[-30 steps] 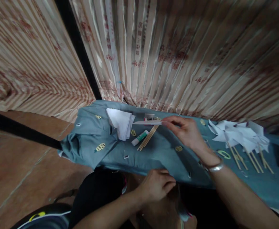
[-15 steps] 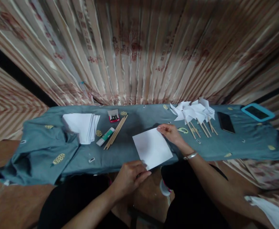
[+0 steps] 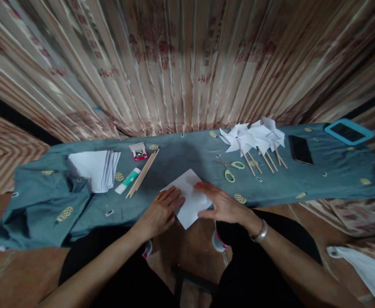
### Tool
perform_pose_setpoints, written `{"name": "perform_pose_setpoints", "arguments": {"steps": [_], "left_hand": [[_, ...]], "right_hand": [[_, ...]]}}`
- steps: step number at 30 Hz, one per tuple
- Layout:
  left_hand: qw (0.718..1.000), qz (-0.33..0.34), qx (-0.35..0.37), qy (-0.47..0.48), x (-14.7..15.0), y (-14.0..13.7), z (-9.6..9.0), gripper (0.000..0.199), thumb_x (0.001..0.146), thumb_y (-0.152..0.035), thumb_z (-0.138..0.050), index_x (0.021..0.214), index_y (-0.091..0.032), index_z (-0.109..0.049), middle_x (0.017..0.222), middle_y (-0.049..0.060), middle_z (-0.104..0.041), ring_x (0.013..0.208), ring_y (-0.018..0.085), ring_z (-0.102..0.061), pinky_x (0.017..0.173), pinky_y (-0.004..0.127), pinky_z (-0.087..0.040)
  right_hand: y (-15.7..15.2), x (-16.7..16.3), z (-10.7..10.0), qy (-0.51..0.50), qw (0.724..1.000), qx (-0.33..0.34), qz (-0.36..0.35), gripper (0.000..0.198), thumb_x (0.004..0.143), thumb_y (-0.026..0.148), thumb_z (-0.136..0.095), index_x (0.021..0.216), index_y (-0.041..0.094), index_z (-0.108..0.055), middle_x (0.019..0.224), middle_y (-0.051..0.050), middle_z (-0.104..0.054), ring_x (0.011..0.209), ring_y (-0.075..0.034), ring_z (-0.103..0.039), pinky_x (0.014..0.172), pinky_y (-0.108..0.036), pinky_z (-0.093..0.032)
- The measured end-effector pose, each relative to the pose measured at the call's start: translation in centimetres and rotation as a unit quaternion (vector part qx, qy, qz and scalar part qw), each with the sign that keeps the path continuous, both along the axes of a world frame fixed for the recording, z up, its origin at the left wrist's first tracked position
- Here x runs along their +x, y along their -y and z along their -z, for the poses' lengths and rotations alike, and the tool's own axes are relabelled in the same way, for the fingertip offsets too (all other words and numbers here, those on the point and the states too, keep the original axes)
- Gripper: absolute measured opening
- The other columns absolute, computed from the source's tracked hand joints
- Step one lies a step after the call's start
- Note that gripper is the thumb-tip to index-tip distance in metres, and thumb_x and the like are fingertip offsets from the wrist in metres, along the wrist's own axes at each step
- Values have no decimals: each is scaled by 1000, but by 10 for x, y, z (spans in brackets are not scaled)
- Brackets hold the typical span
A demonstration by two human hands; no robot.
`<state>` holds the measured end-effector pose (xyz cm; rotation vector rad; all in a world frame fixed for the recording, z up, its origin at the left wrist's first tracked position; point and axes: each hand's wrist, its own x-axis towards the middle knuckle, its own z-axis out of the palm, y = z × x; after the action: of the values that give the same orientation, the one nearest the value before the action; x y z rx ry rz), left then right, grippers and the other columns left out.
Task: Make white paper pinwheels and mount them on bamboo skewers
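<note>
A square sheet of white paper lies cornerwise at the front of the cloth-covered table, its near corner jutting past the front edge. My left hand rests on its left side, fingers stretched over the surface. On the right side, my right hand touches the sheet with thumb and fingers spread apart. The paper's left and right corners are partly hidden under the hands. Beyond the right hand lie scissors with pale green handles.
Left are a white paper stack, a glue stick, wooden sticks and a small red box of metal pieces. Paper pinwheels on sticks, a black phone and a blue-framed tablet lie right.
The paper has turned cornerwise and come down at the table's front. Both hands shifted from pinching opposite corners to lying on its sides. The view moved slightly, and the scissors now show fully.
</note>
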<state>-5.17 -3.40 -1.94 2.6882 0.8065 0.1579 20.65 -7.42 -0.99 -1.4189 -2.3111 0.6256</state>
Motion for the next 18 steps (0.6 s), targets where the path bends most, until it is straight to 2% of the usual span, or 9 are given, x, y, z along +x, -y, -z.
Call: {"name": "perform_pose_setpoints", "arguments": {"steps": [2,3,6,9,13,16,18], "left_hand": [[1000,5,-10,4,-2,0,0,55,78,-5,-54,133,-15,-54,146,16,-48,142,32,-34,111,54,-36],[1000,6,-16,11,-3,0,0,55,79,-6,-55,133,-16,-54,147,16,-48,142,32,-34,111,55,-35],[999,3,-34,28,-6,0,0,58,78,-10,-61,135,-18,-52,149,15,-45,144,31,-31,112,56,-33],[998,-1,-45,44,-8,-1,2,52,82,-16,-64,133,-21,-55,148,13,-48,142,31,-34,111,55,-36],[989,-38,-65,124,-3,-2,2,28,94,-24,-52,118,-19,-66,126,11,-66,128,25,-54,104,46,-46],[970,-98,-119,188,6,-1,-2,28,97,-28,-47,105,-16,-71,105,10,-73,103,20,-67,91,35,-53],[956,-133,-165,205,12,1,-5,28,96,-30,-48,97,-16,-73,93,7,-74,87,17,-68,80,29,-54]], "right_hand": [[19,-6,6,32,999,19,-26,91,69,41,-81,145,15,-38,150,-22,-41,139,-35,-39,109,-54,-40],[25,-9,9,51,997,37,-38,87,71,37,-80,144,13,-40,151,-22,-40,140,-36,-36,109,-54,-39],[33,-18,16,82,990,102,-52,48,85,15,-63,133,11,-54,139,-19,-55,136,-32,-45,107,-50,-44],[32,-17,18,42,989,136,-34,33,92,8,-48,120,14,-63,122,-15,-68,122,-26,-58,101,-44,-52],[26,-8,14,-86,992,87,38,26,98,19,-45,108,17,-69,104,-10,-74,100,-20,-69,91,-37,-56],[23,-4,12,-158,982,19,105,23,97,26,-49,100,19,-70,95,-6,-75,90,-18,-70,84,-31,-55],[22,-3,12,-177,974,-18,141,22,96,28,-51,95,20,-71,90,-4,-75,84,-17,-69,79,-28,-53]]}}
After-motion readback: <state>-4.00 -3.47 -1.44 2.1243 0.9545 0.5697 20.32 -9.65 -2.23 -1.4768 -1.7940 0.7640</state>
